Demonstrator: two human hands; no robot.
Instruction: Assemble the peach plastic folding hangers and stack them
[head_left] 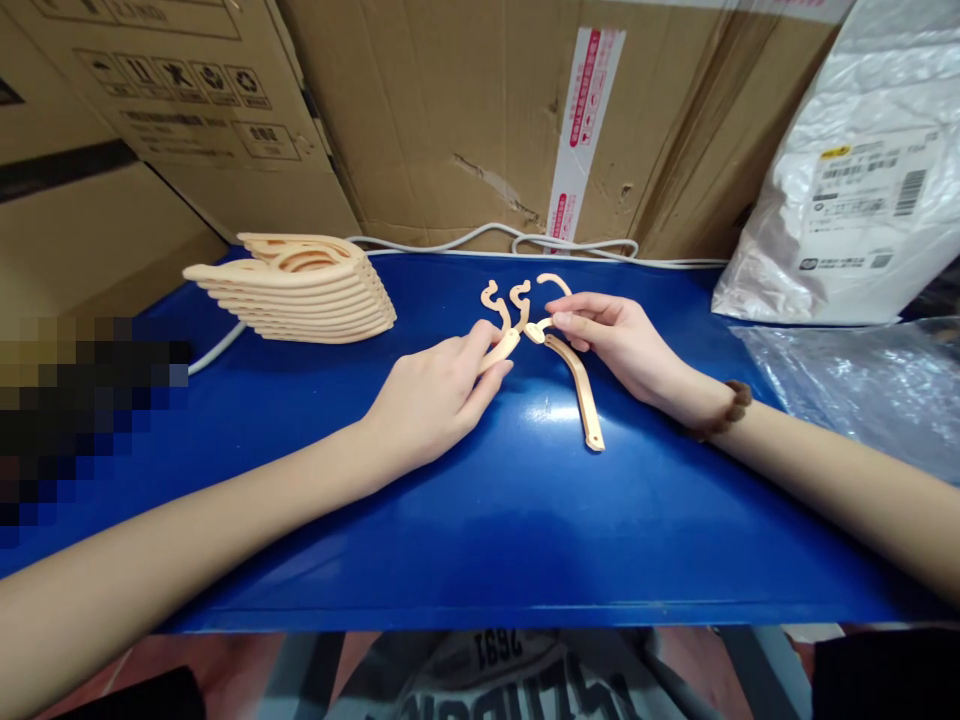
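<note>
My left hand [435, 395] is closed around a beige plastic hanger arm [501, 349], its rounded end sticking out past my fingertips. Between the thumb and fingers of my right hand [619, 340] is a small beige plastic piece with a round disc end [535, 333], close to that arm's tip. A curved hanger arm [581, 390] lies on the table just below my right fingers. Small hook-shaped beige parts [520, 292] stick out beyond my hands; my fingers hide where some of them end. Another curved hook [553, 279] shows behind my right fingertips.
A stack of beige hangers [300, 295] sits at the left on the blue table [465, 540]. Cardboard boxes [450, 120] and a white cable [450, 243] line the back. At the right are a white plastic parcel [847, 190] and clear plastic film [870, 385].
</note>
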